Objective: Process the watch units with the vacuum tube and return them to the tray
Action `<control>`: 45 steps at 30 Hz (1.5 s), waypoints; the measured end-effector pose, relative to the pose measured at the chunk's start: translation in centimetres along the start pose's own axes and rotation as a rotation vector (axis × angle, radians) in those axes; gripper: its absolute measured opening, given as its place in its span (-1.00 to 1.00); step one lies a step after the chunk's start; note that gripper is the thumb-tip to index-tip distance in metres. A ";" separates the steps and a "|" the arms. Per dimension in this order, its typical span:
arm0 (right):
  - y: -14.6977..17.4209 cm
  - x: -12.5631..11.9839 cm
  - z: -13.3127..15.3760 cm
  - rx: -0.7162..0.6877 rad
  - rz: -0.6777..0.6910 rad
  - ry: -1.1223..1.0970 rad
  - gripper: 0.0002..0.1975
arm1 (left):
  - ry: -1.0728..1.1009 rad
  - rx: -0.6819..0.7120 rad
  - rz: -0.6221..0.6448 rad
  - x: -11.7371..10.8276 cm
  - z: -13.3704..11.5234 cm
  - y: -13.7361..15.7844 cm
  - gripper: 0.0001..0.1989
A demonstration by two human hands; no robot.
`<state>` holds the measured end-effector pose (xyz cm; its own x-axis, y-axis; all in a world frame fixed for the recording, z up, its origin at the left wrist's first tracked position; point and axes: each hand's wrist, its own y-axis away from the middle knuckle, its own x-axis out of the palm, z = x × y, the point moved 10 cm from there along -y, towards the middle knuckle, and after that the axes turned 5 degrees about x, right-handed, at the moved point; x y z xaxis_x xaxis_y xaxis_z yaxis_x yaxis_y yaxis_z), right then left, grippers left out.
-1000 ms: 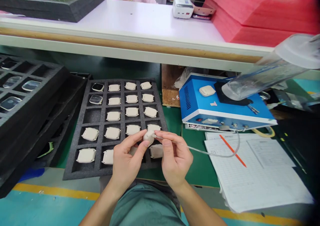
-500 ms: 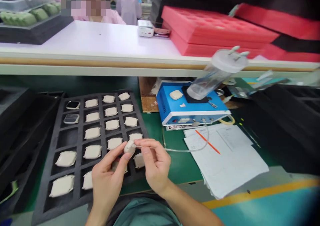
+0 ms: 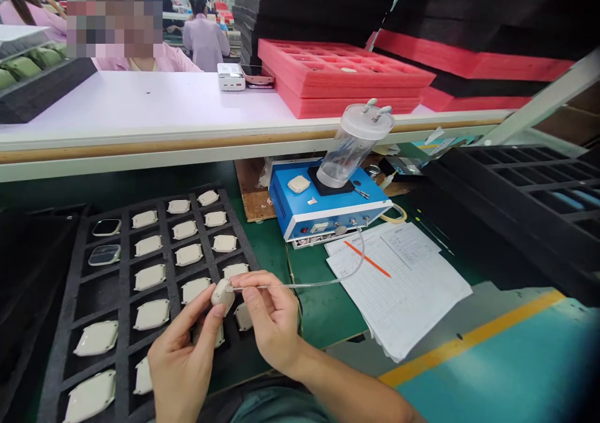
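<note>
Between the thumb and fingers of my left hand (image 3: 180, 357) is a small cream watch case (image 3: 222, 294), tilted on its side. My right hand (image 3: 274, 323) pinches the end of a clear thin tube (image 3: 323, 283), with its tip against the side of that case. Whether the tip is in an opening cannot be made out. The tube curves back to the front of a blue box (image 3: 281, 192). Under my hands lies a black foam tray (image 3: 122, 323) with several cream watch cases (image 3: 152, 315) in its compartments. Two pieces at its far left show dark or glassy faces.
On the blue box sit another cream case (image 3: 299, 184) and a tilted clear cylinder (image 3: 347, 154). Papers (image 3: 403, 292) with an orange strip lie at right. A white shelf (image 3: 187, 107) crosses behind, bearing red foam trays (image 3: 337, 85). Black trays (image 3: 529, 204) stand far right. People sit beyond.
The camera view has turned to the right, so the scene sits further left and a little lower. Both hands keep the same hold on the watch case and the tube.
</note>
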<state>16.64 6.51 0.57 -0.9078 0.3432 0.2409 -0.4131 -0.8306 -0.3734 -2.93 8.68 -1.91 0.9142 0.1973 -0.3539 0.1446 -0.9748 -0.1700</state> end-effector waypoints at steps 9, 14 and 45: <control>-0.1 0.0 0.1 -0.006 -0.002 0.012 -0.83 | -0.013 0.025 0.006 -0.1 -0.4 0.0 -0.58; 0.1 -0.1 0.1 -0.010 -0.002 0.004 -0.84 | -0.020 0.037 0.000 -0.2 -0.6 0.0 -0.59; 0.8 -0.4 -0.5 0.043 0.014 -0.030 -0.80 | 0.050 0.094 0.011 0.3 -1.7 0.2 -0.72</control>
<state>16.63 5.95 -0.27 -0.9107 0.3186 0.2629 -0.3962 -0.8537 -0.3378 -2.01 8.35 -0.45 0.9336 0.1789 -0.3103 0.1004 -0.9623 -0.2528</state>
